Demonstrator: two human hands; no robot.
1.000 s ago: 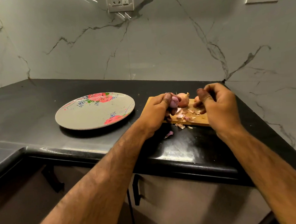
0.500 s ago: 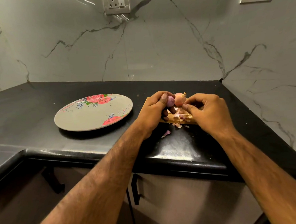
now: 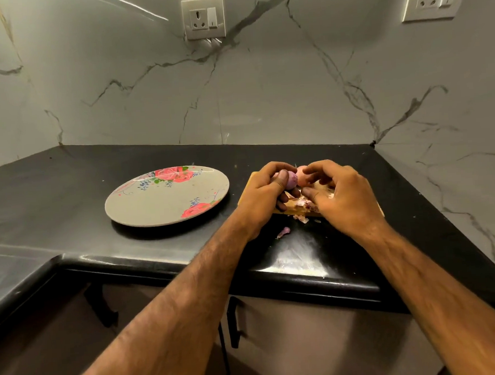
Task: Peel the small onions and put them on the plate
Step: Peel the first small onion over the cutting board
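Observation:
My left hand (image 3: 265,193) holds a small purple peeled onion (image 3: 292,180) between thumb and fingers, just above the left end of a wooden cutting board (image 3: 295,210). My right hand (image 3: 338,194) has its fingers curled around a pinkish unpeeled onion (image 3: 301,176) right beside the purple one. Loose bits of onion skin (image 3: 301,203) lie on the board beneath both hands. A grey plate with red flowers (image 3: 165,195) sits on the black counter to the left, with nothing on it.
A scrap of purple peel (image 3: 283,232) lies on the black countertop (image 3: 67,198) near its front edge. Marble walls with two sockets (image 3: 203,17) close the back and right. Cabinet doors with a dark handle (image 3: 234,321) are below.
My right hand has moved left from the right of the board to the pinkish onion and closed its fingers round it. The left hand keeps holding the purple onion.

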